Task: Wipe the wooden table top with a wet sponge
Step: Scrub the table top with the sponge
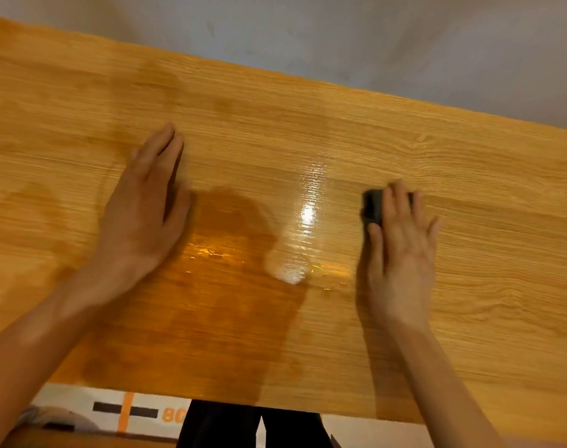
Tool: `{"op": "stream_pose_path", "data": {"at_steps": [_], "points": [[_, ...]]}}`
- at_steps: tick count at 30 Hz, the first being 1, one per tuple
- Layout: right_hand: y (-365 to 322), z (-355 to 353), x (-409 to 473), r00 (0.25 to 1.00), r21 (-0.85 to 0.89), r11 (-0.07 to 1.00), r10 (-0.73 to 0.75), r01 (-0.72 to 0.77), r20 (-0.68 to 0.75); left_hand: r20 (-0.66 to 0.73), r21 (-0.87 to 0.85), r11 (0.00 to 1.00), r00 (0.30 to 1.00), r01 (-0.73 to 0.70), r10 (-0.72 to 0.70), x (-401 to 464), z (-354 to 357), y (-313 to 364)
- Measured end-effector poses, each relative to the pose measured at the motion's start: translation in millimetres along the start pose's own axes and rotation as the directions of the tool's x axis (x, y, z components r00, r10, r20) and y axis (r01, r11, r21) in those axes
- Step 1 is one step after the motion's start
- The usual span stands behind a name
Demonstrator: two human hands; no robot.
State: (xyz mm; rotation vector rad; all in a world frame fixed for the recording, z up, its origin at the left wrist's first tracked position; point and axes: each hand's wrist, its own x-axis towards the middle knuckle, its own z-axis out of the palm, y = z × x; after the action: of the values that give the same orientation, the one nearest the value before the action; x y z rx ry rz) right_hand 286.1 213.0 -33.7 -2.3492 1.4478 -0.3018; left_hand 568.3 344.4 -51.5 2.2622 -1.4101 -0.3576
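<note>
The wooden table top (469,195) fills most of the view, with a dark wet patch and shiny glare in its middle. My right hand (401,250) lies flat on a dark sponge (373,205), fingers spread over it and pressing it against the wood right of the wet patch. Only the sponge's left part shows past my fingers. My left hand (146,208) rests palm down on the table to the left of the wet patch, fingers together and nothing under it.
A grey wall (340,43) runs along the table's far edge. Below the near edge I see dark trouser legs (253,425) and a floor with a white, orange and black marking (126,412).
</note>
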Motion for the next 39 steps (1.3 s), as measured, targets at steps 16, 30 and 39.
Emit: {"op": "stream_pose_path", "data": {"at_steps": [16, 30, 39], "points": [[-8.1, 4.7, -15.4, 0.963, 0.028, 0.97, -0.243, 0.242, 0.12, -0.098, 0.008, 0.999, 0.995, 0.038, -0.037, -49.5, 7.4, 1.9], [-61.6, 35.4, -36.1, 0.93, 0.112, 0.936, -0.346, 0.334, 0.12, -0.162, 0.058, 0.998, 0.987, -0.005, 0.014, -48.3, 12.0, -2.9], [-58.2, 28.4, -53.7, 0.993, 0.047, 0.992, -0.112, 0.114, -0.035, -0.182, 0.071, 0.997, 0.983, 0.005, 0.008, -44.0, 13.4, -5.9]]}}
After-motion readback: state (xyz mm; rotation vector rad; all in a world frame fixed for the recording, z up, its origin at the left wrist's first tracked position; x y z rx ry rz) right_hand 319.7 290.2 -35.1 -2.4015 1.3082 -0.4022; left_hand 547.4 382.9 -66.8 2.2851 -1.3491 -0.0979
